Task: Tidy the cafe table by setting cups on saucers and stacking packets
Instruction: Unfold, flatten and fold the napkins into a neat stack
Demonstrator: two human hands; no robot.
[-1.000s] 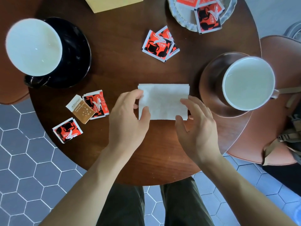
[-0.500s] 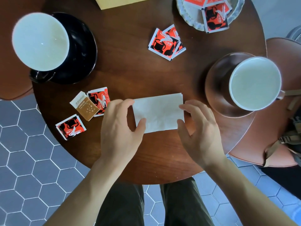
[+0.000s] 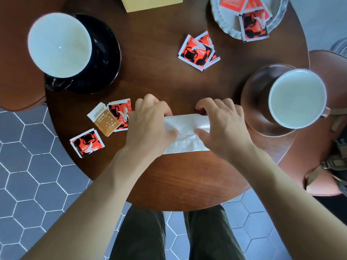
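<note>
While both hands — left hand (image 3: 150, 124), right hand (image 3: 223, 126) — pinch the crumpled white paper napkin (image 3: 185, 134), a hasty fold could nudge the red-and-black sugar packet (image 3: 120, 113) beside it.

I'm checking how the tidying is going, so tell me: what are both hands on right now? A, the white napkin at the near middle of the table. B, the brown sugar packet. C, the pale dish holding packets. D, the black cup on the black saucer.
A: the left hand and right hand both press on the white napkin, thumbs on top of it, away from cups and packets.
</note>
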